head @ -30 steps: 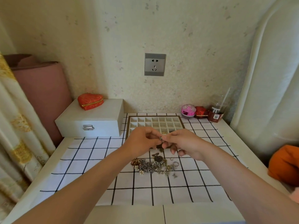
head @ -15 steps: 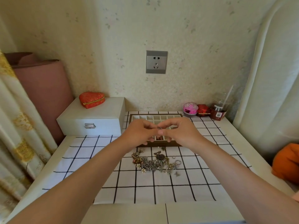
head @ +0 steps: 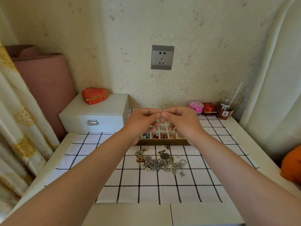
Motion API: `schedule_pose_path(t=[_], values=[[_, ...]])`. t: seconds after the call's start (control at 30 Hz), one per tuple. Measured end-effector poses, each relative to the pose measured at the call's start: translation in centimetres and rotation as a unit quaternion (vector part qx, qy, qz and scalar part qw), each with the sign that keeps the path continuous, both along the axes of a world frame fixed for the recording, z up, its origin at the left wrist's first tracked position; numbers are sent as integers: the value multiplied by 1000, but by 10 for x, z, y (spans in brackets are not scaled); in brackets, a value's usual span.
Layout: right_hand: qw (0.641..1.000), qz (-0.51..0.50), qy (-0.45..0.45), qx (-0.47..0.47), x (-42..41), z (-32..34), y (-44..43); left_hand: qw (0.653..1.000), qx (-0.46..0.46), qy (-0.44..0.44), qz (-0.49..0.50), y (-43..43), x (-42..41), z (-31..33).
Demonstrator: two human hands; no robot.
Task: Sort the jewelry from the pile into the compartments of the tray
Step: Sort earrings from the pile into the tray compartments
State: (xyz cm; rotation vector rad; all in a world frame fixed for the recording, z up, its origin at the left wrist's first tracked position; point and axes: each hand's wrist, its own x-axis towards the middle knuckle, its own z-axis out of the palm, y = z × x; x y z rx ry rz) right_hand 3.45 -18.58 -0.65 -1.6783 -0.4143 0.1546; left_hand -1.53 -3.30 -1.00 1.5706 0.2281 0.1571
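A tangled pile of metal jewelry (head: 160,161) lies on the checked cloth in front of the tray. The wooden compartment tray (head: 162,141) stands behind the pile, and its front row holds small coloured pieces. Above the tray, my left hand (head: 143,121) and my right hand (head: 182,121) meet fingertip to fingertip. Together they pinch one small silvery piece of jewelry (head: 161,117). Both hands hide most of the tray's back rows.
A white latched box (head: 96,115) with a red heart-shaped pouch (head: 95,95) stands at the back left. A pink trinket (head: 196,106), a red box (head: 209,108) and a plastic cup with straw (head: 227,106) line the back right. Curtains hang left; an orange object (head: 292,165) sits right.
Both hands have moved away from me, from above the tray's front edge to over its back rows, still pinching the small piece. The view has tilted down slightly.
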Motion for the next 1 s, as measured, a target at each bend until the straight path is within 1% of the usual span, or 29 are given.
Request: schedule_pose_path(t=[0.07,0.17,0.27,0.37,0.4,0.43,0.47,0.5,0.57,0.63,0.7,0.73,0.77,0.9,1.0], values=[[999,-1,-27,-19,4,-2,3,999,-26,15,16,1,4,0],[990,6,-91,-103,10,-3,5,998,-43,30,45,4,9,-1],[972,-3,-158,-172,16,-5,8,997,-28,41,53,6,10,-3],[962,2,-177,-207,24,-7,11,998,-13,42,52,7,14,-6],[959,3,-181,-220,28,-8,12,998,5,39,53,8,16,-7],[955,2,-183,-233,32,-10,12,997,48,30,56,9,19,-10],[951,-1,-183,-248,37,-12,12,991,119,16,56,11,21,-14],[944,-5,-183,-274,41,-13,11,978,205,0,49,12,22,-18],[915,-14,-195,-353,50,-20,10,933,359,-14,14,17,23,-26],[882,-15,-203,-425,55,-28,10,881,471,-8,-33,23,24,-38],[856,-9,-208,-473,57,-35,13,825,558,21,-89,28,24,-48],[845,-7,-213,-490,58,-39,15,806,581,34,-108,29,25,-52],[835,-5,-219,-504,58,-40,18,797,591,39,-117,30,25,-55],[809,15,-206,-550,59,-40,32,795,596,15,-115,34,26,-57],[796,15,-195,-573,60,-42,40,790,601,18,-120,34,27,-57]])
